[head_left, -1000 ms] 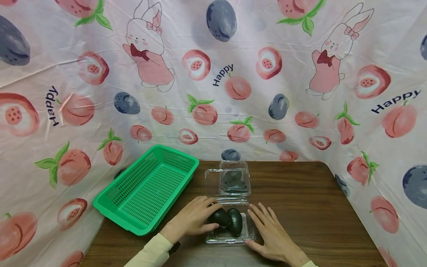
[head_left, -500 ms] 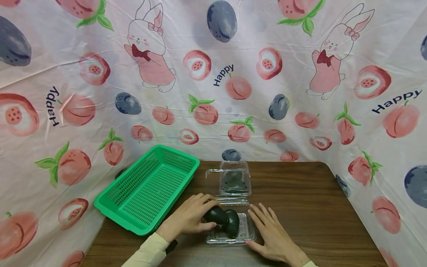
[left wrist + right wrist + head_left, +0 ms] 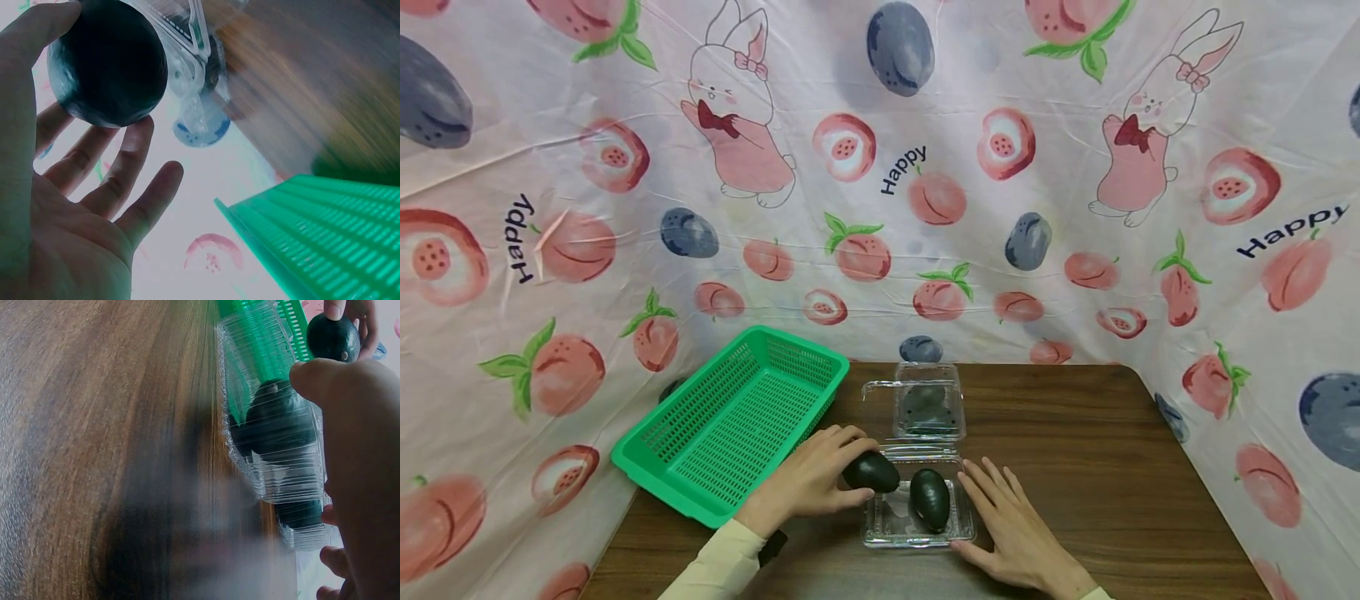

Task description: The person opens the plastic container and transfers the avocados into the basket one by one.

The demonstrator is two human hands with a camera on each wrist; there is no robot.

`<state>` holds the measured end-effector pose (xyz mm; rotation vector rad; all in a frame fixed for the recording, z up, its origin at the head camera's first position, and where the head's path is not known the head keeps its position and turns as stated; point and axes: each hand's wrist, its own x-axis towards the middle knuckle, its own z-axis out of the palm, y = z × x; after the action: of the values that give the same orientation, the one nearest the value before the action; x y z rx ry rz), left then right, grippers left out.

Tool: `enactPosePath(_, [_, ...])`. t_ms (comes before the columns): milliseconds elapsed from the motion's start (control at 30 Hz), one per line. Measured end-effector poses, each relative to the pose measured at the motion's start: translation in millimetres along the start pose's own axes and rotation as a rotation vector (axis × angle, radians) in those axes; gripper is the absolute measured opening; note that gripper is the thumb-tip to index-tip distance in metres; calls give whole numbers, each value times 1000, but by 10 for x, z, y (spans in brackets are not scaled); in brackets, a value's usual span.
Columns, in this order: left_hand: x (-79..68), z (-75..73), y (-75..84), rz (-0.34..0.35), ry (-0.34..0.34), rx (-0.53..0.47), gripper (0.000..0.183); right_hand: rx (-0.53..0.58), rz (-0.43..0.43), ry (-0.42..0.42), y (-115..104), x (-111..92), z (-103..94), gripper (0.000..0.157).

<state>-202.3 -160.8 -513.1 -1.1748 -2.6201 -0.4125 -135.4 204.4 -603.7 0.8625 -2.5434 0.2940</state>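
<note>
My left hand (image 3: pixel 816 475) grips a dark green avocado (image 3: pixel 871 472) between thumb and fingers, at the left side of a clear plastic clamshell box (image 3: pixel 895 527). In the left wrist view the thumb lies on one side of the avocado (image 3: pixel 109 62) and the fingertips on the other. A second avocado (image 3: pixel 930 500) lies in the right half of the box, whose lid is folded back. My right hand (image 3: pixel 1018 533) rests along the box's right side with its fingers straight. The right wrist view shows the avocado in the box (image 3: pixel 278 419) through the ribbed wall.
At the left stands a green plastic basket (image 3: pixel 730 446) with slotted walls. Another clear box (image 3: pixel 928 404) with dark green fruit in it sits behind the lid. Fruit-printed cloth (image 3: pixel 865 208) hangs round the wooden table (image 3: pixel 1075 442).
The left hand has drawn its avocado left and up, away from the other one. The avocado in the box has shifted and now lies apart. My right hand has stayed in place.
</note>
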Motion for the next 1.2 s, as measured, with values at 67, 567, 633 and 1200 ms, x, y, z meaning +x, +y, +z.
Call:
enactPosePath(67, [-17,-15,-26,-11,7,-4,58,0,-3,3,-1,0,0,94])
enactPosePath(567, [-81,-153,-186,-38,57,-29,55,5,-3,7,-5,11,12,95])
enactPosePath(633, [-83,-172,-201,-45,55,-27,56,7,-3,8,-7,13,10,95])
enactPosePath(1200, [-53,-402,-376,-108,37,-39,57,14,3,5,-9,7,13,94])
